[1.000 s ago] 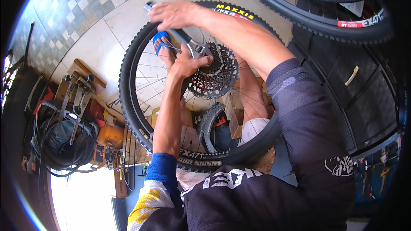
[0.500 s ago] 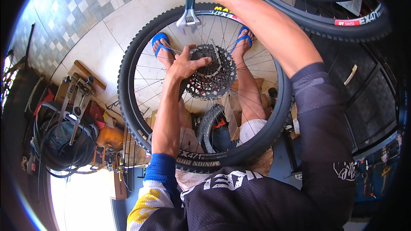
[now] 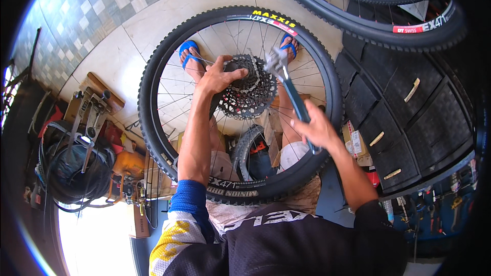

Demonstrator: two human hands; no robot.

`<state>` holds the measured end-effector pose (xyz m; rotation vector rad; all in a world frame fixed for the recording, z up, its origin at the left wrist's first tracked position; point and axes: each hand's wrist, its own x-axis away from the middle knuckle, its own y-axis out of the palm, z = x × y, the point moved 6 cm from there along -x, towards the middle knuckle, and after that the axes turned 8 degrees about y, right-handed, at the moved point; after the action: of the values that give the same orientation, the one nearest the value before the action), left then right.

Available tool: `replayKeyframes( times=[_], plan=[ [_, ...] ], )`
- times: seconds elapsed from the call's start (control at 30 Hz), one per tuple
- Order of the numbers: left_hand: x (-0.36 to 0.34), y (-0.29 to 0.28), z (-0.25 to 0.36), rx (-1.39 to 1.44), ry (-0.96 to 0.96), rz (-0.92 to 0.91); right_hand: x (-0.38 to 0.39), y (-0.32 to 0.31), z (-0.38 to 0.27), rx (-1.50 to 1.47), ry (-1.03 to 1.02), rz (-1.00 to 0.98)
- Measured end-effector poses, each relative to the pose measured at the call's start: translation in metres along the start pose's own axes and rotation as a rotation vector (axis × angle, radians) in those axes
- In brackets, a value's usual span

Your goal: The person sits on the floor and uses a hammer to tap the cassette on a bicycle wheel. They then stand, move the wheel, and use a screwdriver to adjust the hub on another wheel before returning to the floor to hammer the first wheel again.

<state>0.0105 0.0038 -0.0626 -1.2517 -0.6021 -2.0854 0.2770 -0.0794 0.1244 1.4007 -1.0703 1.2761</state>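
- Metal, I'm judging from the head view, is giving the adjustable wrench (image 3: 295,96) a heavy, rigid feel, its weight probably sitting toward the jaw end; the lower handle is offering the surest hold, though it may be feeling slippery if greasy.
- The wheel (image 3: 149,97) is likely handling light for its span, its rubber grippy; its thin spokes are looking easier to bend, so I'm favouring the rim or hub for a hold.
- The cassette (image 3: 248,103) is promising stiffness and sharp teeth.
- The wrench is showing a silvery, blurred head and a dark blue handle; the wheel is wearing a black knobbly tyre with yellow and white markings; a short chain (image 3: 256,70) is lying over the dark, stepped cogs.
- The wheel is spreading above my pale shorts (image 3: 295,154) at its near edge and the tiled floor (image 3: 120,59) at its far edge; the wrench head is overlapping the cassette's right edge, contact unclear.
- My right hand (image 3: 318,129) is gripping the wrench handle; my left hand (image 3: 221,75) is laying its thumb toward the cassette's middle, but I cannot tell what its hidden fingers are clasping.
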Motion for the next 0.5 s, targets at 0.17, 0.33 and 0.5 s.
replayKeyframes(
  times=[0.17,0.33,0.5],
  plan=[
    [0.001,-0.001,0.006,-0.002,0.016,0.002,0.025,0.027,0.014,0.032,0.027,-0.136],
    [0.001,-0.002,0.006,-0.069,-0.014,-0.012,0.020,0.023,0.006,0.120,0.017,-0.174],
    [0.003,-0.003,0.010,-0.084,0.010,0.003,0.023,0.021,-0.004,0.189,0.035,-0.205]
  ],
)
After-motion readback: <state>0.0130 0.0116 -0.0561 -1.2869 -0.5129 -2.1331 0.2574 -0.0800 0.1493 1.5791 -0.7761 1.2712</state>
